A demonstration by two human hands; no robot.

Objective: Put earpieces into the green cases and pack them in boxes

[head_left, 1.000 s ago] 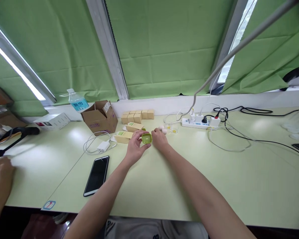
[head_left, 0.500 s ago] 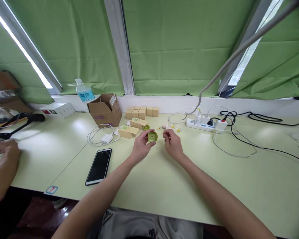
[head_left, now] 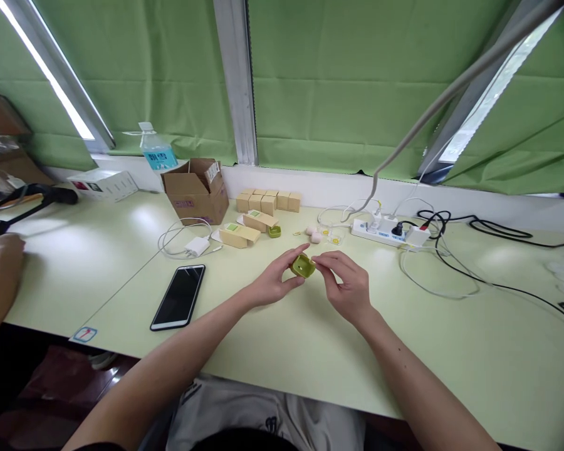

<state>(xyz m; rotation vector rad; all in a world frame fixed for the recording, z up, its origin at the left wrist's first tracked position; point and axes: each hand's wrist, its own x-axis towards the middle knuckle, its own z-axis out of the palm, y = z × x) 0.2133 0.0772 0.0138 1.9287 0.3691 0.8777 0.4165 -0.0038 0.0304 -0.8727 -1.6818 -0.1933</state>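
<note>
Between the thumb and fingers of my left hand (head_left: 277,280) is a small green case (head_left: 303,266), its hollow side facing up. My right hand (head_left: 343,282) is pinched at the case's right edge; whatever its fingertips hold is too small to make out. Beyond the hands lie a second green piece (head_left: 274,232), two pinkish earbuds (head_left: 315,235) and clear packaging with yellow dots (head_left: 333,238). Two opened small cartons (head_left: 239,235) rest to the left of the green piece.
Small closed boxes (head_left: 268,203) line the back beside a brown carton (head_left: 197,197) and a blue-labelled bottle (head_left: 157,153). A phone (head_left: 178,297) and white charger (head_left: 197,246) lie left. A power strip (head_left: 378,232) with cables is at the right. Another person's arm (head_left: 2,282) is far left.
My right hand has come to the case's edge. The case has moved slightly right and nearer and is now tilted. The camera view has shifted a little.
</note>
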